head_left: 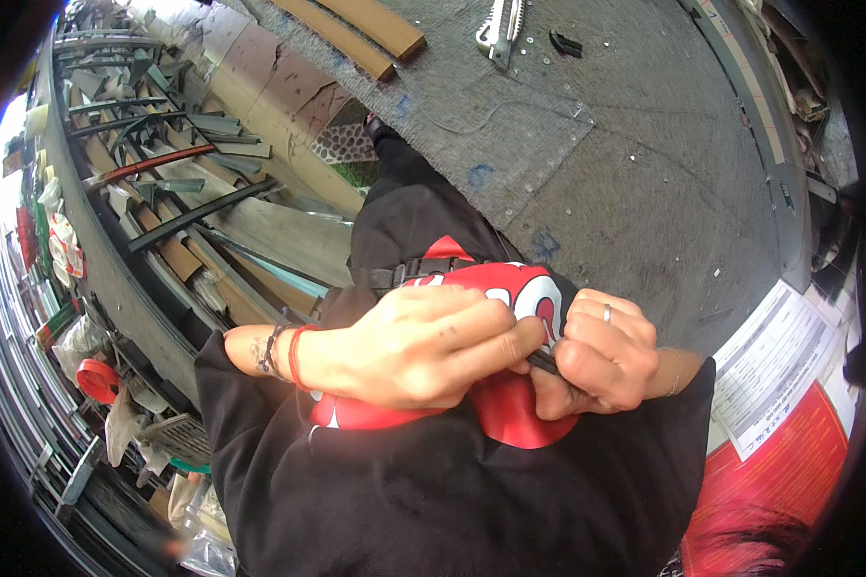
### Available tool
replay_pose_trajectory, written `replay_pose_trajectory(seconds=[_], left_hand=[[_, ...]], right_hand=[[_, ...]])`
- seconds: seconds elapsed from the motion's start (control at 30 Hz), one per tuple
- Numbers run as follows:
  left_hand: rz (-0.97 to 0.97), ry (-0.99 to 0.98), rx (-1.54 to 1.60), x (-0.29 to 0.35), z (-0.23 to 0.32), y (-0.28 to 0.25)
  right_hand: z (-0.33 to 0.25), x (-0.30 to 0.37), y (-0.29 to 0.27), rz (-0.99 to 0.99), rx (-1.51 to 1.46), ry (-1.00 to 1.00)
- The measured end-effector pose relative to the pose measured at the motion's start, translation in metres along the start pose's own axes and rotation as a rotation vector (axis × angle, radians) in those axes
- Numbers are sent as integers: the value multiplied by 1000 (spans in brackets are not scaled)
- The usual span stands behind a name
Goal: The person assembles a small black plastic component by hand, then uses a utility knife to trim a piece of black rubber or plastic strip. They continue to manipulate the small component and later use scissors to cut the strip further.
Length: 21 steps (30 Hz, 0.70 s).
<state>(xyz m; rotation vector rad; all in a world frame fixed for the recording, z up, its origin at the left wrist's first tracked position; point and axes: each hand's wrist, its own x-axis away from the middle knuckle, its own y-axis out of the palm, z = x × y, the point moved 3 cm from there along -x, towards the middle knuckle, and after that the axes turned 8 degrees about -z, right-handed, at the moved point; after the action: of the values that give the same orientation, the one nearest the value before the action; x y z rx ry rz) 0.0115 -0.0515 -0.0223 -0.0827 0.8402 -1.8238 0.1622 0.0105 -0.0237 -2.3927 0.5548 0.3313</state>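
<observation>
In the head view, the right hand (pixel 606 356) curls narrow around a small dark piece (pixel 543 361) in front of the black shirt (pixel 433 510), and the left hand (pixel 433 346) bunches just beside it, its own hold impossible to tell. The step looks like close two-handed fingerwork, calling for a steady pinch; on the far grey table (pixel 645 192) lies a knife (pixel 500 34).

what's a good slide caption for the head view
Left hand with thin red bracelet and ringed right hand, close together at a small dark piece before a black shirt with red print.
</observation>
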Motion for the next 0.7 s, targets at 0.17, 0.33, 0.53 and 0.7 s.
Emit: replay_pose_trajectory(seconds=[0.17,0.33,0.53,0.7], left_hand=[[49,-28,99,0,-6,-9],[89,24,64,2,-7,-13],[114,48,34,3,-7,-16],[42,-1,115,4,-9,-16]], right_hand=[[8,-8,-12,-135,-57,16],[8,-7,-11,-152,-40,56],[10,-1,-10,-11,-135,83],[7,4,-11,22,-88,89]])
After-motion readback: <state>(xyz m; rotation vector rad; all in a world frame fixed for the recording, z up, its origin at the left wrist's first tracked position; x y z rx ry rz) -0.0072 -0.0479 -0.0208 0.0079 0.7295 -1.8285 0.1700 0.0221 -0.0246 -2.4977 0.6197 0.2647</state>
